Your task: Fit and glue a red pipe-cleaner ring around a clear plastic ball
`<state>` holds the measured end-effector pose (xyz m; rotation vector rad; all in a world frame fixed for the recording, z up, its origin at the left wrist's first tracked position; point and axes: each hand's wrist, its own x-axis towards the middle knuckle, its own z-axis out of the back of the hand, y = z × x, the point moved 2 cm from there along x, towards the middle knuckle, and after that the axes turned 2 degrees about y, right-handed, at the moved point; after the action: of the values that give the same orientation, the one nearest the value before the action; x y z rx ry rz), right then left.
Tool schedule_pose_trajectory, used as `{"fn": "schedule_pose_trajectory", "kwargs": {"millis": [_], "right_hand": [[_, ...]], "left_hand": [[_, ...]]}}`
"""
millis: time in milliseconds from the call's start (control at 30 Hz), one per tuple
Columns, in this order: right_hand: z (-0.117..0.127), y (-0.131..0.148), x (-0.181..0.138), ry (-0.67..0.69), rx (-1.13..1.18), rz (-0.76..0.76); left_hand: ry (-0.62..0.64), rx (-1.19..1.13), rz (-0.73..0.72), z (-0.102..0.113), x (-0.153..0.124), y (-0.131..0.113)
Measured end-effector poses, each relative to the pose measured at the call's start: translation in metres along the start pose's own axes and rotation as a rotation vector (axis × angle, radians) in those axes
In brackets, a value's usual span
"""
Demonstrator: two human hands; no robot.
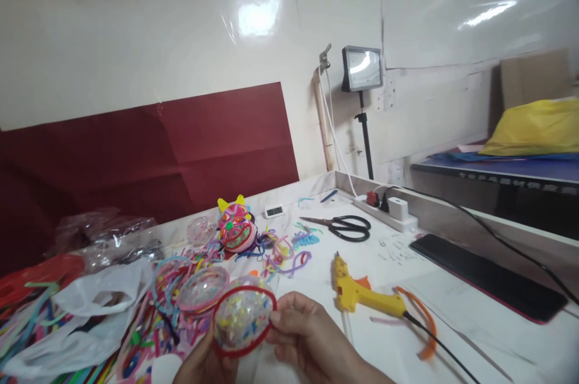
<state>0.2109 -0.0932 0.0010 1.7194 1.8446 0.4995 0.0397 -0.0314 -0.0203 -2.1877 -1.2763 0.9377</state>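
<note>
Between my hands is a clear plastic half-ball (244, 321) with colourful specks and a fuzzy red rim, tilted toward me. My right hand (312, 333) pinches the rim at its right side with thumb and fingers. At the lower left, my left hand (205, 360) is wrapped under the half-ball; part of its fingers is hidden behind it. Just behind lies another clear half-ball (203, 289) with a pink rim, on a heap of colourful pipe cleaners (156, 311). Right of my right hand rests a yellow glue gun (371, 299) on the white table.
Black-handled scissors (348, 228), a small digital display (274, 211) and a decorated animal-face ball (236, 227) stand further back. White plastic bags (104, 293) lie left. A power strip (398, 218), glue gun cord and black flat slab (486, 275) occupy the right, near a raised table edge.
</note>
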Motion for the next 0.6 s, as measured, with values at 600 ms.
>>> {"fn": "schedule_pose_trajectory", "kwargs": {"millis": [600], "right_hand": [[-0.0011,0.0,-0.0029,-0.068,-0.041,0.003]], "left_hand": [[-0.023,-0.009,-0.047,-0.0062,-0.006,0.0021]]}}
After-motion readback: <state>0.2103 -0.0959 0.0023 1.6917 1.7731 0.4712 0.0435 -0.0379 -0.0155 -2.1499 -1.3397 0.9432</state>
